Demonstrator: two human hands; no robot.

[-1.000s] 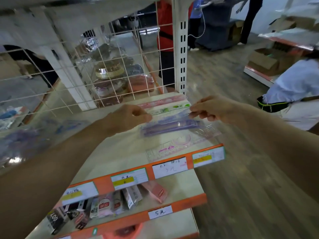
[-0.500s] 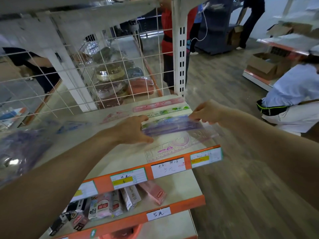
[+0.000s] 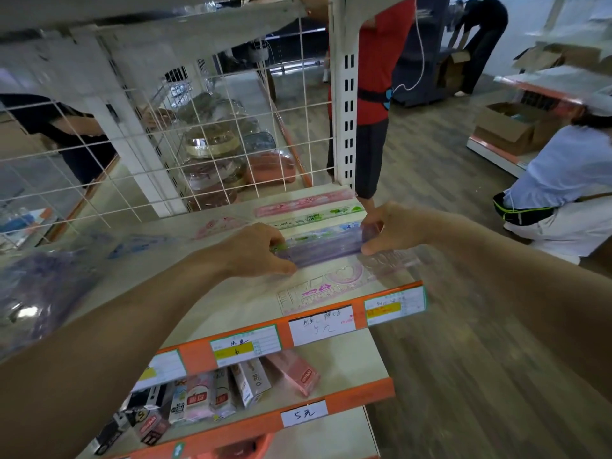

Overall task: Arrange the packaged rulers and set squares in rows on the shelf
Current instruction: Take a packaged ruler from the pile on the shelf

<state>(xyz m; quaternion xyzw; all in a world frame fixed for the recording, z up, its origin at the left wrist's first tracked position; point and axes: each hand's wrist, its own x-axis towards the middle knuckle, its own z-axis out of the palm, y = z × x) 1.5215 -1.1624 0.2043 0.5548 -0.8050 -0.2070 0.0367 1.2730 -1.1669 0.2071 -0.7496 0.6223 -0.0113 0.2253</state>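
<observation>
You hold the purple packaged ruler (image 3: 323,251) at frame centre, low over the shelf (image 3: 205,293); whether it touches the shelf cannot be determined. Your left hand (image 3: 255,250) pinches its left end with curled fingers, and your right hand (image 3: 394,226) pinches its right end. The long axis runs left to right and rises slightly rightward, parallel to the green ruler (image 3: 318,217) and pink ruler (image 3: 304,202) just behind it. A clear pink-printed pack (image 3: 344,281) lies just in front. Neither hand is nearer. Lower both ends evenly.
</observation>
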